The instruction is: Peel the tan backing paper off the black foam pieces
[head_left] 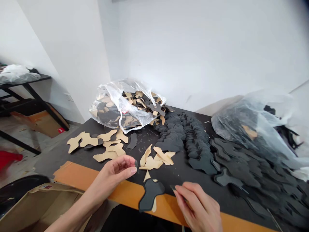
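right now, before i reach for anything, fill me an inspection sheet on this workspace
surface: dark tabletop, light specks; brown strip along near edge
work pieces: black piece over tan piece, between the hands; tan pieces scattered beyond; overlapping rows of black pieces
clutter: open clear bag of tan and dark pieces; another bag at right, contents partly hidden
grips: left grip and right grip curled, small dark bits at the fingertips, too small to identify
cables: nothing clearly seen
surroundings: white wall; cardboard box lower left; dark side table beyond
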Demonstrator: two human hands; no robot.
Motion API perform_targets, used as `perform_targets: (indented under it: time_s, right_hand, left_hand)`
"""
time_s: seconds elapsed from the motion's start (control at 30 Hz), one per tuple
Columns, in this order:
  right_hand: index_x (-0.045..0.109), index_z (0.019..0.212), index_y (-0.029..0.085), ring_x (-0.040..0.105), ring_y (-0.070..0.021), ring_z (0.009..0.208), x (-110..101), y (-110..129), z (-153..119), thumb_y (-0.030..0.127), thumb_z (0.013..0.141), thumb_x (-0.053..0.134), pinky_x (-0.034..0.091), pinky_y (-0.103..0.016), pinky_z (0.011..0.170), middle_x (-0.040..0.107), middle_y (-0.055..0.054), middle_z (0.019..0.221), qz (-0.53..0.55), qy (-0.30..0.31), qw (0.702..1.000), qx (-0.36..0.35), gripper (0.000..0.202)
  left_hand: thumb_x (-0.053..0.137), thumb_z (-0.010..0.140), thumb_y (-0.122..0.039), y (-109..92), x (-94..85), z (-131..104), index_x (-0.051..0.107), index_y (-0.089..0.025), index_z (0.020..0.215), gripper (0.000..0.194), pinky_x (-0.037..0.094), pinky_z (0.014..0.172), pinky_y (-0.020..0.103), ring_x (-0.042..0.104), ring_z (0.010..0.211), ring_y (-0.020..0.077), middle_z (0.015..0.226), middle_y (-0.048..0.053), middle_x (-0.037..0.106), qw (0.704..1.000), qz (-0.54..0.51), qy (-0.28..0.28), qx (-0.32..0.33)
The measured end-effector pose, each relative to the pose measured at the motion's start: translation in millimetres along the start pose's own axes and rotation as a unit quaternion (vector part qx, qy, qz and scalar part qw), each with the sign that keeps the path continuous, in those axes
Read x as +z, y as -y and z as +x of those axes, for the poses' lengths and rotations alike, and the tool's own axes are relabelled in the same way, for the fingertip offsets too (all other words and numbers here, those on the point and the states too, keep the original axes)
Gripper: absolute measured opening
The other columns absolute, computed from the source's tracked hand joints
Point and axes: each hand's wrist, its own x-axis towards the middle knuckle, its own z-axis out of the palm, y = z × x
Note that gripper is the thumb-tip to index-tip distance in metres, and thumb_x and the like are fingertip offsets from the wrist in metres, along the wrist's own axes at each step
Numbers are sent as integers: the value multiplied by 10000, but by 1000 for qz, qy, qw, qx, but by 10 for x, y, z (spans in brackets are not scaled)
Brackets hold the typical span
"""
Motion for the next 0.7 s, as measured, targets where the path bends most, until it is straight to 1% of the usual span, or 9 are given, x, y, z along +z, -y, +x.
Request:
perform_targets:
  time_s: [0.1,0.13,0.2,0.3,0.37,0.47,0.57,0.63,0.7]
  right_hand:
    - [653,995,149,652,-138,699,32,29,53,82,908,616,520,-237,624,672,-80,865,24,3,1000,7,115]
    - [650,997,150,652,-140,708,38,36,68,82,908,614,521,-238,632,670,-80,865,31,4,999,13,117]
    - [645,1003,149,651,-144,723,46,45,89,79,908,608,524,-239,647,665,-82,866,44,5,999,25,124]
    - [643,1004,148,645,-143,729,42,48,91,74,908,603,521,-237,650,660,-83,869,51,8,998,37,128]
    - [647,997,150,638,-136,711,31,41,74,79,910,602,512,-229,625,658,-82,867,49,11,998,46,122]
    - [653,984,156,633,-131,694,16,17,25,97,916,602,508,-224,605,658,-82,871,44,12,997,58,103]
    - [655,985,163,637,-129,697,21,-11,-33,106,920,603,512,-220,607,658,-83,883,46,18,996,68,101]
    - [658,991,167,641,-127,696,42,-22,-61,112,921,605,512,-215,604,658,-83,889,49,23,996,71,104]
    - [661,989,169,645,-125,691,73,-21,-70,121,924,605,513,-215,604,659,-82,888,54,30,996,70,98]
  left_hand:
    - [621,860,-464,14,89,-9,497,-196,693,340,357,628,228,419,644,122,660,-48,480,1000,10,3,9]
    - [595,878,-469,19,115,-6,453,-199,672,368,347,627,228,400,636,122,644,-52,464,1000,11,0,11]
    - [568,899,-465,32,159,2,409,-206,674,377,354,643,232,407,644,127,651,-50,475,1000,3,1,9]
    - [582,904,-444,58,195,0,457,-216,759,298,390,686,237,461,703,140,713,-44,491,999,-17,30,6]
    - [591,907,-432,76,186,-13,511,-220,827,240,407,712,238,485,744,149,750,-37,496,999,-16,38,18]
    - [588,909,-443,85,129,-60,598,-226,889,218,425,753,247,521,805,169,815,-14,546,999,10,19,29]
    - [598,896,-469,74,62,-154,669,-240,939,243,427,769,257,538,854,196,881,10,609,999,41,1,8]
    - [629,871,-475,72,31,-234,671,-235,882,244,420,743,251,523,836,195,861,9,606,999,39,-18,-10]
    - [656,849,-475,84,11,-303,630,-217,785,267,402,691,237,488,774,177,797,-1,567,999,20,-39,-24]
